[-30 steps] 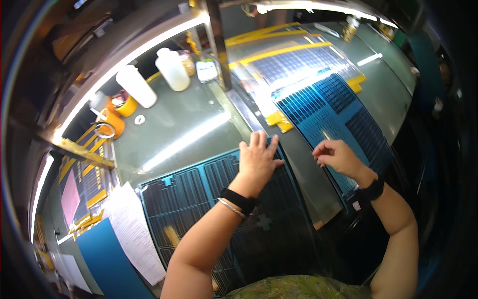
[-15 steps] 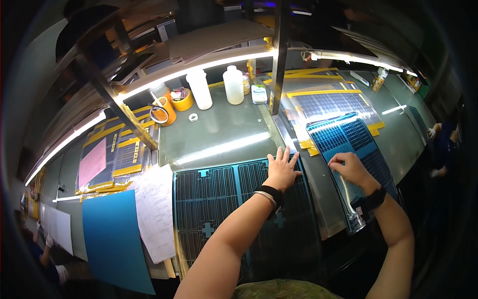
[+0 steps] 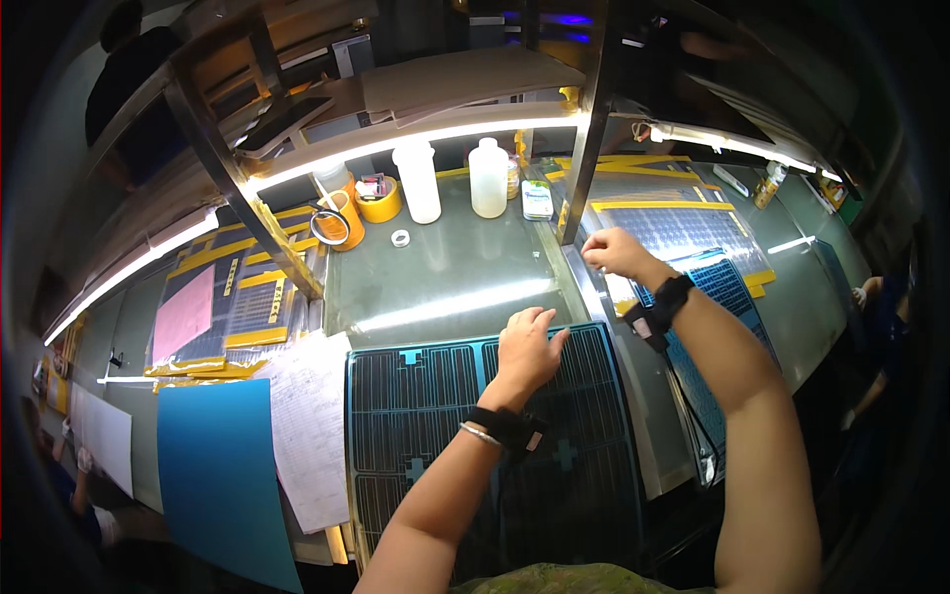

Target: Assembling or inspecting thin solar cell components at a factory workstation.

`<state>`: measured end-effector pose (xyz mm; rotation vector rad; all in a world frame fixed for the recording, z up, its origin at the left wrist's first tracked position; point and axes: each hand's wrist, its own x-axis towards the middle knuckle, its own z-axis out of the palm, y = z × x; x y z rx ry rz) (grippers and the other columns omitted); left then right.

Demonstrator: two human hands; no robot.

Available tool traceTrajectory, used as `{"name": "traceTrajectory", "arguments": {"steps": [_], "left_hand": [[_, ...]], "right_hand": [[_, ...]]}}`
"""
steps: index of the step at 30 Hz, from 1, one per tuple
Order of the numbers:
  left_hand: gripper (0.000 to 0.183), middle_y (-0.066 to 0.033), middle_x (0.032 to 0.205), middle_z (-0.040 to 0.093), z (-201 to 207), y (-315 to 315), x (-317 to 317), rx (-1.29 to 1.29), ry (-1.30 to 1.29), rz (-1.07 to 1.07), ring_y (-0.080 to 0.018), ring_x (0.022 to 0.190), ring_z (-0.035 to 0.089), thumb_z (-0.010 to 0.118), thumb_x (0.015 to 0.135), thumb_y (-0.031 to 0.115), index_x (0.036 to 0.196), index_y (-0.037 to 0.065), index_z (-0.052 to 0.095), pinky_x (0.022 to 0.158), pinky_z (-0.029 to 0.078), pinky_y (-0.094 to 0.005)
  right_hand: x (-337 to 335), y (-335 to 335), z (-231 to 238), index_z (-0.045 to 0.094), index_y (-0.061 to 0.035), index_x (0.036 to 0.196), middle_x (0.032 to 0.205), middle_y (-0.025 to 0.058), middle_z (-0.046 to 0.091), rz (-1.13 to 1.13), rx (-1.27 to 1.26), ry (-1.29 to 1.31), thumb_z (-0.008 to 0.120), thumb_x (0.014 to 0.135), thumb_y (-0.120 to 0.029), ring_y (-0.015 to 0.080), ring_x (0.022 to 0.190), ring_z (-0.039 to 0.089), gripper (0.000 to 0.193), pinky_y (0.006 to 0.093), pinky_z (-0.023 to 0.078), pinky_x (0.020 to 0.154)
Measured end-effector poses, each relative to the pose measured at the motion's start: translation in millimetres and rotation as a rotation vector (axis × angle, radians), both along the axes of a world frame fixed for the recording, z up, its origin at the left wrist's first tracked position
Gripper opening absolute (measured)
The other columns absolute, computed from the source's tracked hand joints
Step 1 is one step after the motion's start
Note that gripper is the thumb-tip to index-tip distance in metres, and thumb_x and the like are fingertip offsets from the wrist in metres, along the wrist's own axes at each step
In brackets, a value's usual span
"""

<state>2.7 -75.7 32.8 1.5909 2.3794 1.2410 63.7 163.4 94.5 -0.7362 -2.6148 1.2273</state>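
Lying along the tabletop's [image 3: 435, 272] near edge, a dark panel [image 3: 586, 421] shows teal gridlines; left hand [image 3: 527, 350] unclenched, right hand [image 3: 621, 253] curled, grasp unclear.

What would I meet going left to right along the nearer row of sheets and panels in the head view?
White sheet → plain blue sheet → written-on paper → large dark patterned panel → smaller blue patterned panel, partly behind the right forearm.

Left hand [image 3: 527, 351] over dark panel [image 3: 584, 421]
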Motion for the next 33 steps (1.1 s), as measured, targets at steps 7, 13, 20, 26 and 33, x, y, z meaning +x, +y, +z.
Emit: {"name": "traceTrajectory", "arguments": {"steps": [7, 13, 20, 26, 33], "left_hand": [[0.028, -0.0141, 0.106, 0.065, -3.7, -1.9, -3.2, 0.058, -0.186, 0.073, -0.0326, 0.103, 0.058, 0.067, 0.083, 0.02, 0.103, 0.002, 0.067, 0.091, 0.046, -0.04], [0.025, -0.014, 0.103, 0.065, -3.0, -16.7, -12.8, 0.126, -0.176, 0.088, -0.0328, 0.101, 0.059, 0.067, 0.083, 0.019, 0.102, 0.002, 0.067, 0.089, 0.046, -0.0398], [0.021, -0.0144, 0.098, 0.065, 4.2, -58.5, -50.5, 0.136, -0.18, 0.26, -0.032, 0.096, 0.06, 0.063, 0.085, 0.017, 0.1, 0.003, 0.067, 0.084, 0.047, -0.0397], [0.019, -0.0138, 0.093, 0.066, -6.8, -74.9, -67.9, 0.28, -0.256, 0.425, -0.0263, 0.084, 0.065, 0.06, 0.087, 0.013, 0.1, 0.001, 0.067, 0.076, 0.05, -0.0354], [0.018, -0.013, 0.09, 0.065, -19.6, -80.6, -56.5, 0.382, -0.476, 0.412, -0.0265, 0.081, 0.064, 0.058, 0.087, 0.008, 0.102, 0.001, 0.065, 0.074, 0.051, -0.0355]], "right_hand": [[-40.3, 26.0, -32.6, 0.069, -0.0011, 0.084, 0.075, 0.0114, 0.069, -0.085, 0.061, -0.122, 0.064, 0.077, -0.014, 0.0185, 0.069, 0.066, 0.016, 0.0324, 0.051, 0.066], [-81.2, 5.4, -56.7, 0.069, -0.0033, 0.084, 0.078, 0.0139, 0.069, -0.057, 0.106, -0.068, 0.064, 0.076, -0.016, 0.0267, 0.076, 0.068, 0.015, 0.0362, 0.052, 0.072], [-110.5, -15.8, -36.4, 0.064, -0.0041, 0.077, 0.079, 0.0173, 0.069, -0.066, 0.218, -0.201, 0.069, 0.077, -0.02, 0.0306, 0.08, 0.067, 0.017, 0.0401, 0.051, 0.072], [-148.4, -13.2, -37.8, 0.065, 0.002, 0.092, 0.089, 0.0276, 0.065, -0.113, 0.53, 0.085, 0.058, 0.081, -0.015, 0.0395, 0.091, 0.063, 0.022, 0.0427, 0.051, 0.08], [-168.8, -9.6, -38.4, 0.044, 0.0109, 0.124, 0.114, 0.0293, 0.057, -0.2, 0.766, -0.292, 0.06, 0.087, -0.043, 0.0411, 0.108, 0.057, 0.067, 0.044, 0.047, 0.094]]}}
